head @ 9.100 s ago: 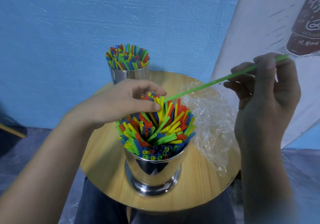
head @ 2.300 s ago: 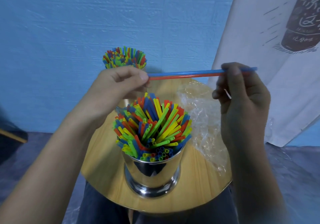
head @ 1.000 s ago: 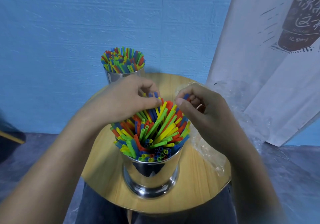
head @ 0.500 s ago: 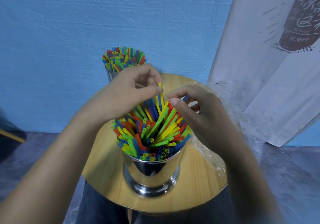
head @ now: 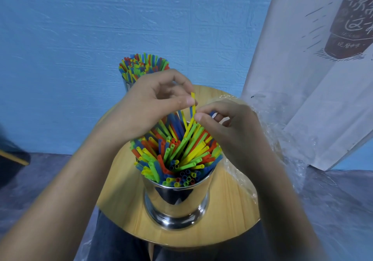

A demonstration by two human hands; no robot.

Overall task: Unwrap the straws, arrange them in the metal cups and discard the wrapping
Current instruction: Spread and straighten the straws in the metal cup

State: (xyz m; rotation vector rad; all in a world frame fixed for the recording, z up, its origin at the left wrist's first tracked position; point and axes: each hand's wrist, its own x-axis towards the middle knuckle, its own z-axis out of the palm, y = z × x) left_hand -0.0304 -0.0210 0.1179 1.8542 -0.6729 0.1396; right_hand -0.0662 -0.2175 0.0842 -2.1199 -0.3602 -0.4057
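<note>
Both hands on a yellow straw (head: 193, 101) over the near metal cup (head: 176, 201)
Left hand (head: 153, 103) pinches the straw near its top. Right hand (head: 229, 128) is curled, thumb tip against it lower down - grip unclear. The straw's foot stands among the cup's packed straws (head: 177, 151); clear wrapping (head: 282, 145) lies on the table (head: 228, 204), right side.

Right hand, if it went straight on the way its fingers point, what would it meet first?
Probably the yellow straw that the left hand pinches, which is right at the fingertips of the right hand. The left hand itself comes next. Depth is unclear from this one view.
</note>
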